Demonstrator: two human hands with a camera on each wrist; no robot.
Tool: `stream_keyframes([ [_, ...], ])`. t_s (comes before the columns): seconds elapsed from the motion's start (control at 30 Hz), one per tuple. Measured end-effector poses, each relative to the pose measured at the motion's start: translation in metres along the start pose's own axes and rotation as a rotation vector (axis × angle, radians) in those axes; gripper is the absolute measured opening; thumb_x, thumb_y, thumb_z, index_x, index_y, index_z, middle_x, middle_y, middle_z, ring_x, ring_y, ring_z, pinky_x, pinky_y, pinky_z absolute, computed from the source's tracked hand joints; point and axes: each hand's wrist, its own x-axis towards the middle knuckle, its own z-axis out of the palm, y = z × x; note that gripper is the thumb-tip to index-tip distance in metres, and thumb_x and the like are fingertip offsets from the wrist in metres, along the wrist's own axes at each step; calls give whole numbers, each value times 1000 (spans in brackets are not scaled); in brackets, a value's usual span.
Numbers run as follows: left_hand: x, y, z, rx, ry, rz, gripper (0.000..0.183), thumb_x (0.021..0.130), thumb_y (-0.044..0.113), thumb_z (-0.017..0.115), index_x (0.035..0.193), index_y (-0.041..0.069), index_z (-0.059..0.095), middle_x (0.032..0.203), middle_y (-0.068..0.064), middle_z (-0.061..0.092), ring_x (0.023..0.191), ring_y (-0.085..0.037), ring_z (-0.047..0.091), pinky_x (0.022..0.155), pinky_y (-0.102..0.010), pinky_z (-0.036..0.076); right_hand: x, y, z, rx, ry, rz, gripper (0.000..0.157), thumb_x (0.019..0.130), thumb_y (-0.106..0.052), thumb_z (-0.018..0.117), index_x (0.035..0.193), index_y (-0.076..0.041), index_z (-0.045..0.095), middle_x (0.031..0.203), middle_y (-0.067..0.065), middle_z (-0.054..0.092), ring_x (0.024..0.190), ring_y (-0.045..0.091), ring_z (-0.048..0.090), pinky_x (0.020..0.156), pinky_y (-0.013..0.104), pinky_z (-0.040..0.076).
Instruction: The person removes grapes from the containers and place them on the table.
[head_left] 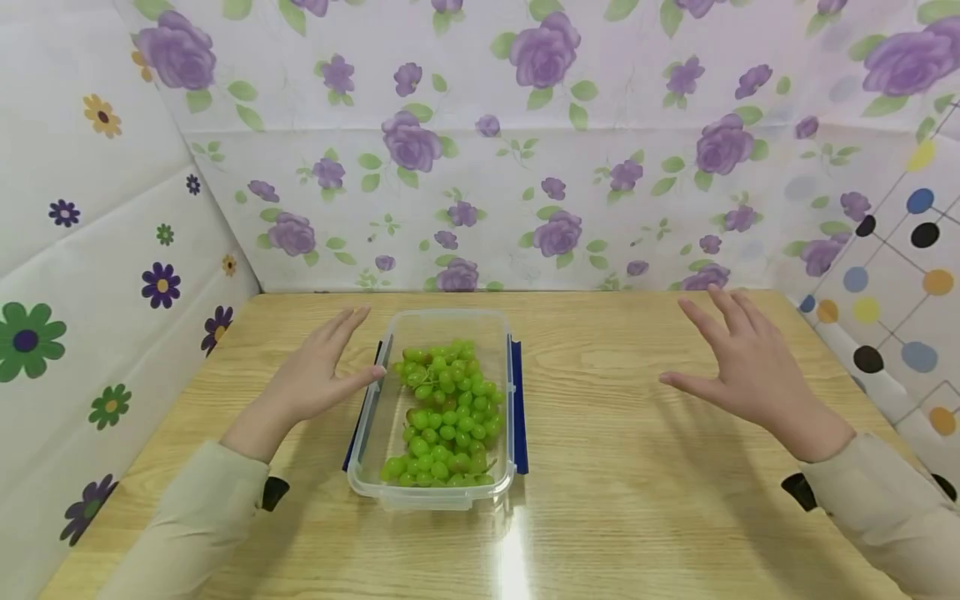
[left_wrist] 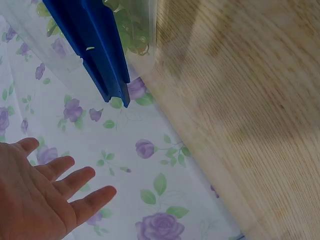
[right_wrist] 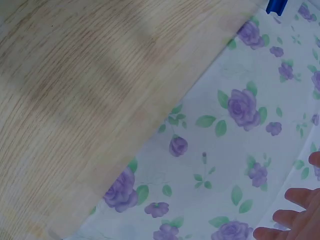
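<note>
A clear plastic container [head_left: 435, 317] without a lid on top stands left of the table's middle, with blue side clips [head_left: 520, 408] hanging down at its sides. Bunches of green grapes [head_left: 453, 417] lie inside it. My left hand [head_left: 315, 371] hovers just left of the container, fingers extended, holding nothing. In the left wrist view one blue clip [left_wrist: 95, 45] shows close up, apart from the fingers. My right hand [head_left: 750, 367] is raised over the right part of the table, fingers spread, with nothing in it and well away from the container.
The wooden table [head_left: 600, 500] carries the container. Behind it rises a wall covering with purple roses [head_left: 558, 233]. Flower-patterned covering [head_left: 161, 285] borders the left side, and dotted covering [head_left: 922, 354] borders the right.
</note>
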Motion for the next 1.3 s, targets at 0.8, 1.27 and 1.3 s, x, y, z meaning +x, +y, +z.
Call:
stream_keyframes([
  [0.8, 5, 0, -7, -368, -145, -16, 90, 87, 36, 69, 154, 21, 11, 152, -25, 19, 129, -50, 34, 88, -63, 44, 45, -39, 21, 149, 47, -168, 85, 68, -37, 83, 137, -4, 46, 129, 28, 48, 114, 46, 49, 92, 61, 40],
  [1.27, 4, -2, -7, -355, -123, -16, 84, 85, 34, 71, 151, 12, 23, 144, -26, 34, 122, -46, 45, 82, -50, 52, 69, -79, 43, 185, -40, -228, 81, 73, -42, 80, 137, -4, 46, 136, 24, 46, 122, 42, 46, 98, 57, 40],
  [1.3, 3, -2, -7, -359, -125, -15, 83, 86, 34, 71, 150, 12, 23, 144, -26, 35, 123, -45, 45, 83, -50, 52, 70, -82, 44, 194, -44, -229, 81, 74, -42, 79, 137, -4, 46, 136, 23, 46, 122, 42, 46, 99, 56, 40],
])
